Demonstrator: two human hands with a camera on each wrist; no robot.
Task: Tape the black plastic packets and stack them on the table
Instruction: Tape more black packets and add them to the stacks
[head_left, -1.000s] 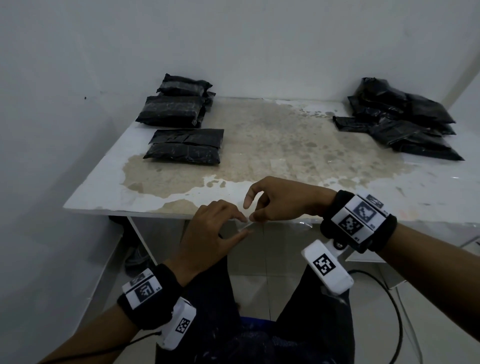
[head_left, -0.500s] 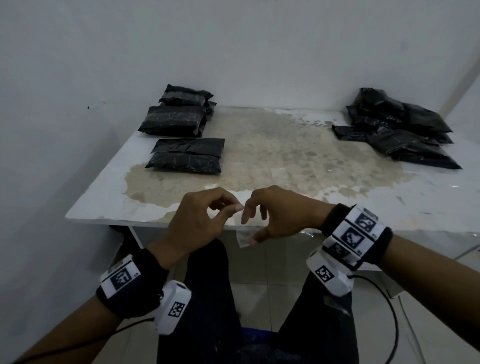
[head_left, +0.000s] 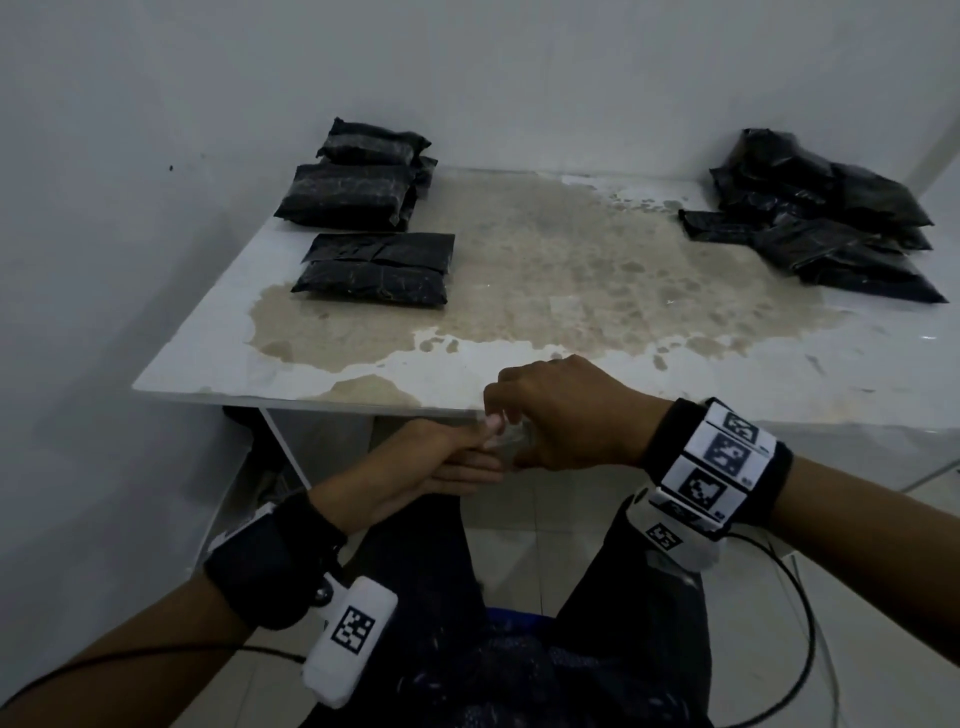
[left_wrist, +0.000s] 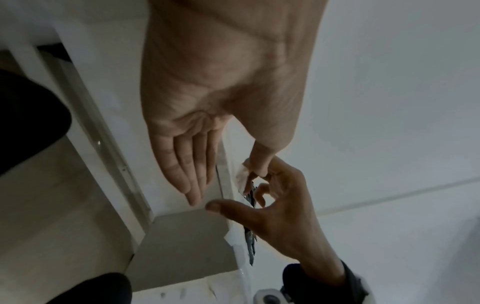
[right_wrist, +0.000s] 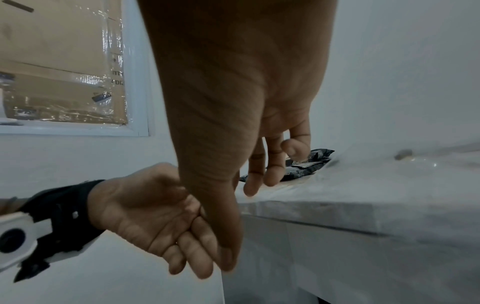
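Observation:
A short strip of clear tape (head_left: 506, 439) (left_wrist: 242, 174) sticks to the thumb tip of my left hand (head_left: 467, 457), just below the table's front edge. That hand's fingers (left_wrist: 192, 174) lie straight, palm sideways. My right hand (head_left: 545, 415) hovers over it with loosely curled fingers; its index tip (left_wrist: 266, 174) touches the left thumb by the tape, and its thumb (left_wrist: 221, 205) stands apart. Folded black packets (head_left: 371, 267) lie at the table's left, with more (head_left: 348, 197) stacked behind. A loose pile of black packets (head_left: 826, 218) sits at the right rear.
The white table (head_left: 571, 260) has a worn brown patch across its middle. A wall runs close along the left side. My legs (head_left: 415, 597) are under the front edge. A film-wrapped cardboard box (right_wrist: 59, 72) shows behind my right hand.
Both hands dropped slightly below the table edge. My left hand turned and straightened its fingers, and the tape strip now sits on its thumb, with the right fingers above it.

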